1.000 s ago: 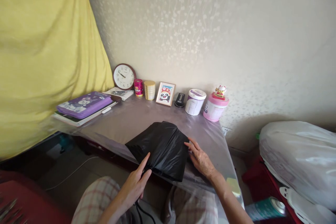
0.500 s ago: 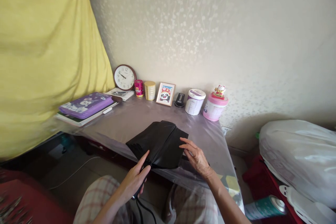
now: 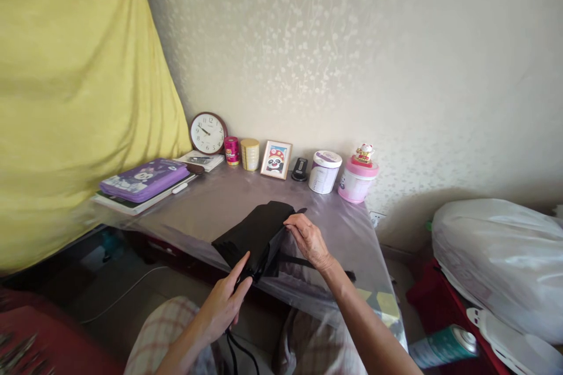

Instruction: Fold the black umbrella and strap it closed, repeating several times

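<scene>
A black folding umbrella (image 3: 255, 228) lies at the front edge of the table, its loose fabric panels partly folded over one another. My left hand (image 3: 226, 299) is wrapped around its handle end, with thumb and forefinger up against the fabric. The handle is mostly hidden by that hand, and a black cord loop (image 3: 241, 348) hangs below. With fingertips pinched together, my right hand (image 3: 307, 239) grips the right edge of the umbrella's fabric. A dark strip (image 3: 297, 261) stretches over the table beneath my right wrist.
Along the wall stand a clock (image 3: 208, 133), a pink can (image 3: 231, 151), a yellow-lidded jar (image 3: 250, 155), a picture frame (image 3: 276, 159) and two tubs (image 3: 325, 173). A purple case (image 3: 143, 180) lies on books at left. A spray can (image 3: 444, 348) is at lower right.
My right hand has moved left and up, its spread fingers now pinched on the fabric. The umbrella's right panel has been lifted and folded leftward. My left hand stays in place.
</scene>
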A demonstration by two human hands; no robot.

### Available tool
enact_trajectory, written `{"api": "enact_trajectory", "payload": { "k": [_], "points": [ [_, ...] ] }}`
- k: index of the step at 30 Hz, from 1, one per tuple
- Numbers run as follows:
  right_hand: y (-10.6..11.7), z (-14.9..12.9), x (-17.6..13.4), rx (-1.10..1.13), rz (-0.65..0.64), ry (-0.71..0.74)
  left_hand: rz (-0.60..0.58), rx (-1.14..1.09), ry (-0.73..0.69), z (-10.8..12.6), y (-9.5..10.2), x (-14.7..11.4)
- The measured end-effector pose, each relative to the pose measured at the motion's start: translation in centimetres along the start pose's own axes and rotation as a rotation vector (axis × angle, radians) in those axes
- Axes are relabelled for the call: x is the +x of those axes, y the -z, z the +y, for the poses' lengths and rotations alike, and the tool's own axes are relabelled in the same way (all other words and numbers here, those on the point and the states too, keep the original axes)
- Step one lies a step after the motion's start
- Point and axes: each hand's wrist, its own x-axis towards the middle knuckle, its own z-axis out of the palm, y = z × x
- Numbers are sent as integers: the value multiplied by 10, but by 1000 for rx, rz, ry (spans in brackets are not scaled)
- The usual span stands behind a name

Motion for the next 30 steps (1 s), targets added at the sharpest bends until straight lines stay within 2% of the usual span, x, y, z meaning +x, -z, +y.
{"api": "enact_trajectory", "payload": {
  "k": [4,7,10,15,23,27,30],
  "points": [
    [0,-6,17,-25,24,44,-27,85,-17,3,2,-3],
    [-4,-7,24,-47,-3,70,18,233,-117,5,0,-4],
    [-13,-5,27,-75,-34,60,38,386,-189,3,-4,-3],
    [-33,2,28,-142,-115,68,5,546,-182,-2,-14,0],
    [-58,5,34,-307,-252,131,10,639,-185,-8,-18,-1],
    [-63,6,36,-407,-355,120,61,573,-130,-8,-19,-2],
    [-66,7,37,-444,-418,109,76,514,-172,-4,-20,-4]
  ]
}}
